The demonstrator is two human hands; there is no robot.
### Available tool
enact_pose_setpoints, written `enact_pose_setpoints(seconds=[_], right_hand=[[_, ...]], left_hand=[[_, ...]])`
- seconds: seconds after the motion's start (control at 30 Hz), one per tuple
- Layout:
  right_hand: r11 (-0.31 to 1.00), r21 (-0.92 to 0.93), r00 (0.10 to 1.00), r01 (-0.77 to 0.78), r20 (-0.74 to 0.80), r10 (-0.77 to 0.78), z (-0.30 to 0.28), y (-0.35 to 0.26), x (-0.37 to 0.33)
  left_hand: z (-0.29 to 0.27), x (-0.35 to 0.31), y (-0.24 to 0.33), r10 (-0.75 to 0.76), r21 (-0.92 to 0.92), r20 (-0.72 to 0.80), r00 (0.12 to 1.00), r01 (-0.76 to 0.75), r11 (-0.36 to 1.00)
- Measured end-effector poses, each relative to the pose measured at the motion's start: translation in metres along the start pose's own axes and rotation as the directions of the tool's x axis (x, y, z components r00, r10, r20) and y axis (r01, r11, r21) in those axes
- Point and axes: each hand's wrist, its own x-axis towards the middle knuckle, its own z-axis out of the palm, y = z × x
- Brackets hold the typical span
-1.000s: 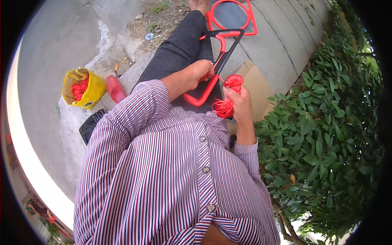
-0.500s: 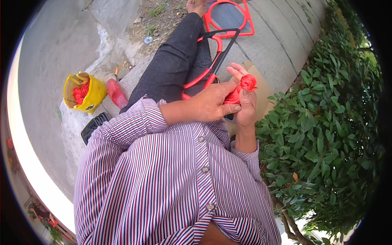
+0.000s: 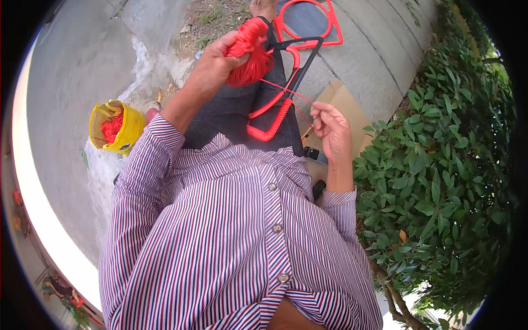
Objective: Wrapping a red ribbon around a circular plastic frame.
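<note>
My left hand (image 3: pixel 215 65) is closed around a hank of red cord (image 3: pixel 250 60), held up over my far leg area. From the hank a thin strand runs to my right hand (image 3: pixel 333 131), whose thumb and fingers pinch it. A second length of strand slants down from the right hand toward my lap. Across my legs lies a black frame (image 3: pixel 309 61), partly wrapped in red cord along its near side. The hank covers part of my left fingers.
A yellow bucket (image 3: pixel 132 129) with more red cord (image 3: pixel 113 127) stands on the concrete at left. A red frame with a ring (image 3: pixel 337 27) lies at the far side. Brown cardboard (image 3: pixel 340 93) and a small dark device (image 3: pixel 315 155) are beside my lap; a leafy hedge (image 3: pixel 429 181) borders the right.
My left hand has moved up and left with the cord hank, away from my right hand. The strand now stretches between them. My right hand has shifted slightly down.
</note>
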Motion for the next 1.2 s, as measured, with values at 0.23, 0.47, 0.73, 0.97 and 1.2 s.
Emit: enact_pose_setpoints(seconds=[0.23, 0.47, 0.73, 0.97, 1.2], right_hand=[[0.771, -0.618, 0.948, -0.154, 0.126, 0.291, 0.027, 0.010, 0.032], [0.534, -0.817, 0.911, 0.216, 0.365, 0.190, 0.017, 0.008, 0.032], [0.985, -0.063, 0.975, 0.163, -0.139, -0.171, -0.033, -0.028, 0.002], [0.647, 0.575, 0.744, 0.500, 0.097, -0.661, -0.131, -0.075, -0.042], [0.943, 0.150, 0.955, 0.297, -0.057, -0.292, -0.063, -0.041, -0.026]], left_hand=[[0.025, -0.022, -0.039, -0.421, 0.911, 0.412, 0.809, -0.361, 0.198], [0.045, -0.023, -0.083, -0.470, 0.715, 0.084, 0.879, 0.275, 0.642], [0.042, 0.003, -0.091, -0.491, 0.382, 0.126, 0.862, 0.414, 0.826], [0.060, -0.001, -0.104, -0.614, -0.057, 0.267, 0.743, 0.648, 0.759], [0.064, -0.007, -0.108, -0.617, -0.017, 0.226, 0.754, 0.636, 0.771]])
